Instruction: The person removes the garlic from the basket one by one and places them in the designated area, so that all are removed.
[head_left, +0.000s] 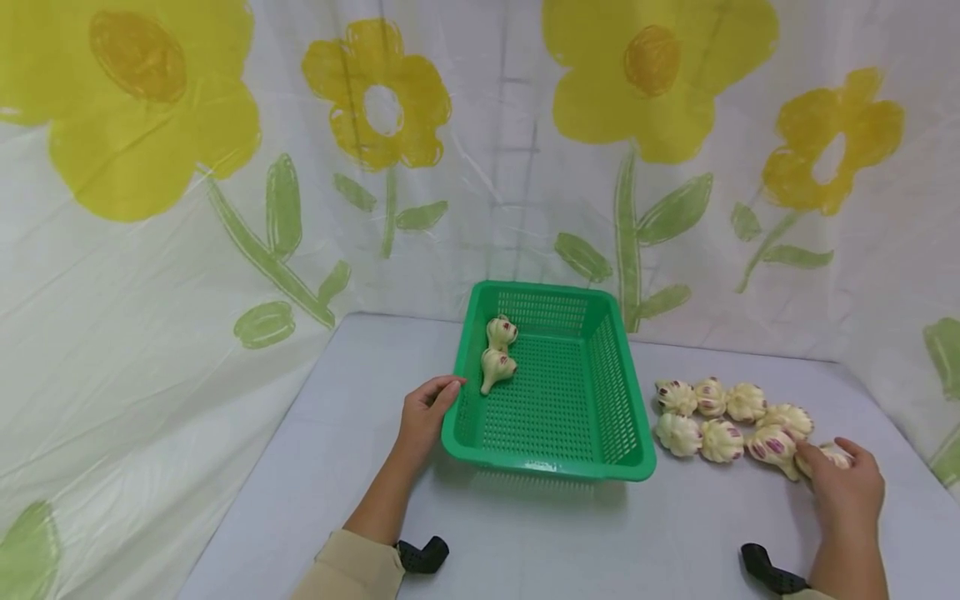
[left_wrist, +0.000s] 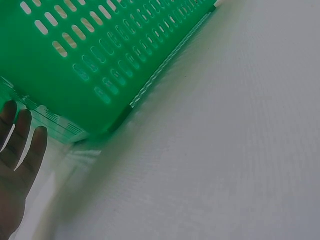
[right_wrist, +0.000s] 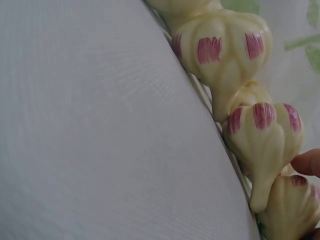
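My left hand (head_left: 427,412) is at the left rim of a green plastic basket (head_left: 542,467), with thumb and forefinger pinching the rim. In the left wrist view, the other fingers (left_wrist: 35,155) stretch out beside the slotted basket wall (left_wrist: 95,65). Two garlic bulbs (head_left: 498,367), cream with purple marks, lie inside along its left side. On the right, my right hand (head_left: 847,479) pinches the nearest garlic bulb (head_left: 834,456) of a group, partly hidden by the fingers. The right wrist view shows this bulb (right_wrist: 287,210) between thumb and fingers, close against a neighbouring bulb (right_wrist: 262,130).
Several more garlic bulbs (head_left: 722,440) lie in two rows on the white tabletop (head_left: 675,533), right of the basket. A white curtain (head_left: 465,217) with yellow flowers hangs behind the table. Black camera mounts (head_left: 423,555) sit at both wrists.
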